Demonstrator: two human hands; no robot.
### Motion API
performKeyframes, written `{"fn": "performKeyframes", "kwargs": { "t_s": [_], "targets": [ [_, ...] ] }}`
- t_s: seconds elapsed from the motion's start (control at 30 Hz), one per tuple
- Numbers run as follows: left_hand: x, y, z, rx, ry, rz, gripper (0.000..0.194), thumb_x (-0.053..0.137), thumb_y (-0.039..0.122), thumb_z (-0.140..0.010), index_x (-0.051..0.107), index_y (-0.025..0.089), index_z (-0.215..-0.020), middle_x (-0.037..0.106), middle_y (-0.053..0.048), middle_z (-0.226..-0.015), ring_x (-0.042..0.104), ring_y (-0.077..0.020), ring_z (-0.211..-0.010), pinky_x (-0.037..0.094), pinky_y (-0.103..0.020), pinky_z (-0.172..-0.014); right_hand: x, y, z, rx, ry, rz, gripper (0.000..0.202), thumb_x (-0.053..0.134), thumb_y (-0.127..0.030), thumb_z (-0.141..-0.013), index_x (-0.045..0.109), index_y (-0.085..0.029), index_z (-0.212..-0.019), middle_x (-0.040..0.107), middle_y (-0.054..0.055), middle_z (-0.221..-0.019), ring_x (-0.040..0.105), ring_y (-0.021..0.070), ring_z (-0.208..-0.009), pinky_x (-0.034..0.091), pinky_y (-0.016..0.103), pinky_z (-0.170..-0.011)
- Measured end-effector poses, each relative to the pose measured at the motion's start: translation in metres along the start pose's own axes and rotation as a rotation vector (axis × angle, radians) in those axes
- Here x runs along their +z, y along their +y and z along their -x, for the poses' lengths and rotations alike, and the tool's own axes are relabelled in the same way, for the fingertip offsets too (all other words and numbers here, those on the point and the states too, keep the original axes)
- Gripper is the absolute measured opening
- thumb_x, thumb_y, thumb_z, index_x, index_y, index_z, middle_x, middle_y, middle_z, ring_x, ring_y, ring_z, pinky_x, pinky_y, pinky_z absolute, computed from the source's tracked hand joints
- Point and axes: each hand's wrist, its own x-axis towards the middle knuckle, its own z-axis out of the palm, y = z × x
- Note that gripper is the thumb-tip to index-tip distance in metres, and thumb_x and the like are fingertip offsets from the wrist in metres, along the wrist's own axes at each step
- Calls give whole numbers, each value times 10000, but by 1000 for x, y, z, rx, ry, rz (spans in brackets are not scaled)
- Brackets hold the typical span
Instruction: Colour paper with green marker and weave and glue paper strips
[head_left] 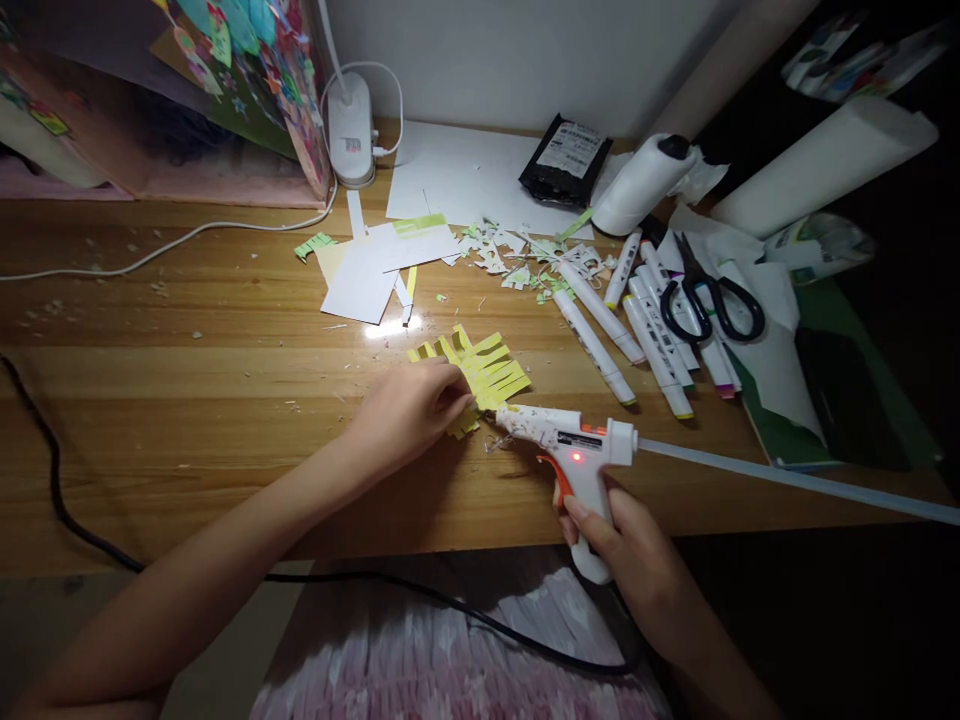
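Observation:
My right hand (622,545) is wrapped round the handle of a white hot glue gun (551,428), fingers by its orange trigger. A red light glows on its side, and a long translucent glue stick (750,474) sticks out of the back. The nozzle points left, right at the fingertips of my left hand (416,405). That hand is closed on a yellow fringed paper piece (495,370), its cut strips fanning out beyond the fingers. Whether the nozzle touches the paper is hard to make out.
Several white markers (596,345) lie to the right, with black-handled scissors (712,305) on top. Paper scraps (510,255) and white cards (360,275) lie behind. A black cord (390,583) runs along the front edge; a power strip (351,135) stands at the back.

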Motion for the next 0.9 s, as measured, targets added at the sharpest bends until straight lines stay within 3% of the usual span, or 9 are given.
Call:
{"fn": "performKeyframes", "kwargs": {
  "t_s": [0.47,0.7,0.9],
  "targets": [
    [7,4,4,53,11,-80,131,545,218,-850,637,164,-774,609,-42,-847,529,-128,-667,362,-231,-571,-3,-8,7,58,-12,-2,415,478,-550,-779,631,-165,-817,541,0,-554,434,144,-490,304,253,-442],
    [11,9,7,63,13,-136,144,550,238,-859,676,175,-829,622,-62,-889,577,-181,-783,403,-262,-636,-20,-2,14,113,33,-105,402,470,-541,-791,542,-170,-656,485,-4,-569,399,118,-497,302,250,-462],
    [9,13,13,77,18,-240,213,534,310,-881,672,180,-784,620,-52,-827,562,-177,-720,365,-272,-593,-26,0,10,89,74,-173,351,469,-481,-805,607,-159,-786,496,9,-592,421,132,-524,325,251,-476]
  ]
}}
